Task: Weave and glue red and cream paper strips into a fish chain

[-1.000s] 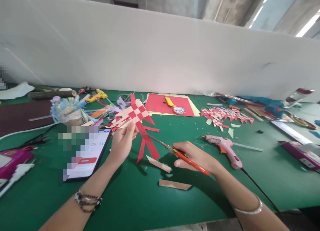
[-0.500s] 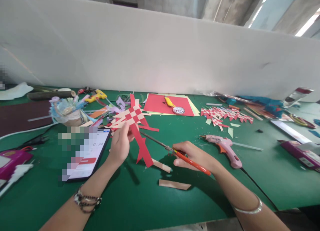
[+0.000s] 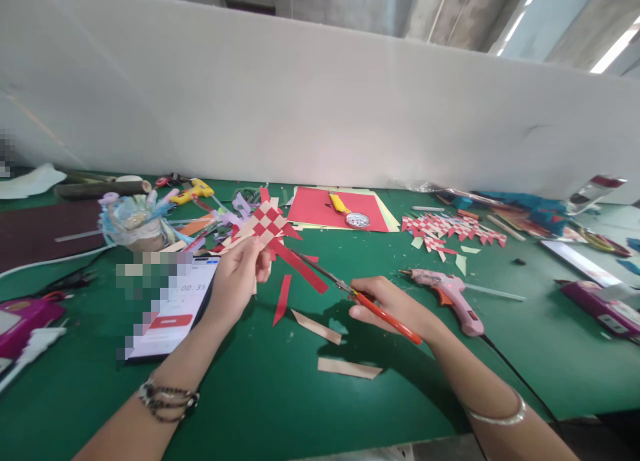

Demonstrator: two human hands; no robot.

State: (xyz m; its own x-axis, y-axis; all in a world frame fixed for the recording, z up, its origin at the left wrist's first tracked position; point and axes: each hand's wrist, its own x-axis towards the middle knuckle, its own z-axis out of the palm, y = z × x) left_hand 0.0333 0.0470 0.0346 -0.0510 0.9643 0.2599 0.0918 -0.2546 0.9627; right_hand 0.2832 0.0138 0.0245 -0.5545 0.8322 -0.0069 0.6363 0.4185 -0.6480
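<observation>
My left hand [image 3: 243, 268] pinches a woven red-and-peach checkered paper piece [image 3: 266, 222] with loose strip ends sticking out. A long red strip [image 3: 304, 269] slants down to the right from the piece; whether it is still joined there I cannot tell. Around the orange handles of a pair of scissors [image 3: 383, 314] my right hand [image 3: 390, 308] is closed. The scissor blades [image 3: 320, 272] point left and lie along the red strip. Below the hands, a short red offcut [image 3: 283, 300] and two peach offcuts [image 3: 320, 328] rest on the green table.
A phone [image 3: 173, 308] with a running timer lies left of my left hand. At right are a pink glue gun [image 3: 447, 294] and woven checkered pieces [image 3: 453, 229]. Red paper sheets [image 3: 315, 208] with a yellow cutter [image 3: 339, 203] lie ahead, against a white partition [image 3: 320, 101].
The woven piece has turned in my left hand, so its long red strip swings from steeply downward to rightward along the blades. The scissors have barely moved.
</observation>
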